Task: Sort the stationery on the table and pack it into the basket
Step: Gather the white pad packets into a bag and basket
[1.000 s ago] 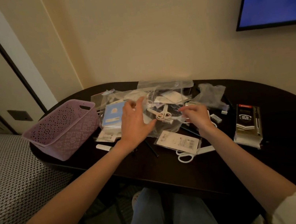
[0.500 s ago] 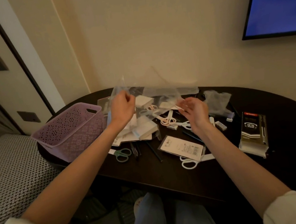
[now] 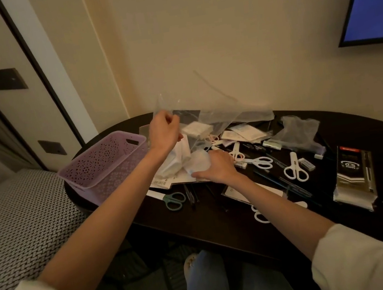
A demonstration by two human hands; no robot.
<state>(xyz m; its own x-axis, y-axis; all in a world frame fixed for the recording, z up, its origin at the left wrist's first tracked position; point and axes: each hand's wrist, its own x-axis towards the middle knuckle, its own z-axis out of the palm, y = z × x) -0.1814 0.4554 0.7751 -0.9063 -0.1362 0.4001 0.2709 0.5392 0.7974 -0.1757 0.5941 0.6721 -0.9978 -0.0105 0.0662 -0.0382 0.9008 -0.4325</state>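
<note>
Where right hand (image 3: 215, 168) reaches: blurry wrapped item (image 3: 198, 162).

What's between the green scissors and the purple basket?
Head view: a white strip runs from the green scissors toward the purple basket; otherwise bare dark table.

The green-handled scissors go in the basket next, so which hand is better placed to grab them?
Probably the right hand: it's low, near the green scissors; the left hand is raised, pinching the clear bag.

I see lilac perforated basket (image 3: 104, 167) upright at table's left edge. Stationery pile (image 3: 231, 138) mid-table: clear plastic bag (image 3: 218, 118) lifted above it, white scissors (image 3: 295, 170) right, green-handled scissors (image 3: 174, 200) near, pen-refill pack (image 3: 354, 174) far right.
</note>
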